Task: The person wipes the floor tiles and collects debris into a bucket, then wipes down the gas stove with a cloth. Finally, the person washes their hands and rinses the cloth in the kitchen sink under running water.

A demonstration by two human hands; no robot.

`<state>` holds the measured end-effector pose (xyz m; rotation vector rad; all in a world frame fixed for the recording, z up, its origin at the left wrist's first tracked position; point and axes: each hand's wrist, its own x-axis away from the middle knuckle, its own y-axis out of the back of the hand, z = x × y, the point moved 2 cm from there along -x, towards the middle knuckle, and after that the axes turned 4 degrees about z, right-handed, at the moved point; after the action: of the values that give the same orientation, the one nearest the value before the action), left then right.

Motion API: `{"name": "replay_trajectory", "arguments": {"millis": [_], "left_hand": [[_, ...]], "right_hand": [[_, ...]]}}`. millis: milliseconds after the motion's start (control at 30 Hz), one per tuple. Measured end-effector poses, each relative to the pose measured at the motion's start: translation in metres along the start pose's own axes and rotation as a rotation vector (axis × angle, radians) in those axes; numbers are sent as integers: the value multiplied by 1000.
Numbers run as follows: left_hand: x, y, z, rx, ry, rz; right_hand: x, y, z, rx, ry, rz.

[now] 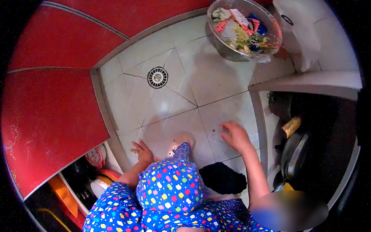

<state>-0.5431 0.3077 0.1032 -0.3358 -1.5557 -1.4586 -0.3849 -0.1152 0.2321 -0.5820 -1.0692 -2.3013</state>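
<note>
My left hand [143, 152] is low over the tiled floor [166, 104], beside my knee in blue dotted cloth [170, 185]. Its fingers are spread, with a ring on one, and it holds nothing. Further right, my right hand [236, 136] hangs above the tiles with fingers loosely bent and apart, nothing seen in them. A small dark speck [213, 130] lies on the floor just left of its fingertips. Between my arms, a foot in a light sandal [172, 150] shows in front of the knee. A black bundle, perhaps cloth [222, 178], sits below my right hand.
A clear bin [220, 48] full of scraps and wrappers stands at the back right. A round floor drain [157, 77] lies ahead. Red cabinet doors [58, 116] line the left. Dark pans [297, 154] fill the right cabinet; dishes [99, 187] sit at lower left.
</note>
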Motion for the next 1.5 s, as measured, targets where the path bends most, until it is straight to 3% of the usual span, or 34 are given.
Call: {"name": "replay_trajectory", "arguments": {"millis": [100, 133, 200, 300, 433, 500, 533, 667, 733, 833, 900, 933, 1000, 1033, 1100, 1233, 1333, 1500], "left_hand": [[2, -12, 13, -51, -70, -31], [1, -8, 7, -63, -79, -4], [13, 19, -13, -11, 43, 82], [13, 24, -17, 8, 106, 67], [11, 17, -12, -12, 117, 97], [11, 18, -12, -25, 34, -1], [14, 26, -18, -22, 85, 76], [18, 33, -26, -135, 65, 12], [34, 68, -57, -166, 229, 186], [9, 25, -45, 71, 197, 98], [55, 31, -63, -92, -249, 155], [60, -3, -78, 109, -349, 82], [138, 30, -92, 500, -394, -201], [164, 54, -89, 557, -418, -64], [223, 121, -85, 683, -430, -241], [343, 258, -63, 769, -572, -316], [416, 330, -32, 781, -641, -385], [499, 440, 36, 445, -632, -783]], "right_hand": [[-17, 46, 28, -102, 144, -178], [-11, 55, 38, -98, 112, -139], [1, 71, 48, -272, 118, -260], [71, 41, 39, -359, -41, -252], [162, -4, 50, -557, -311, -83], [208, -18, 60, -439, -356, 17], [234, -26, 62, -403, -352, 24], [303, -27, 91, -297, -324, 58], [334, -36, 102, -261, -306, 69], [351, -63, 120, -274, -254, 81], [358, -70, 128, -324, -162, 94], [338, -80, 141, -245, -216, 74], [339, -68, 149, -230, -215, 2], [341, -59, 155, -213, -195, -24], [353, -53, 161, -180, -143, -30], [395, -28, 174, -208, -195, -23], [415, -9, 181, -229, -173, 26], [390, 52, 239, -228, 19, -11]]}}
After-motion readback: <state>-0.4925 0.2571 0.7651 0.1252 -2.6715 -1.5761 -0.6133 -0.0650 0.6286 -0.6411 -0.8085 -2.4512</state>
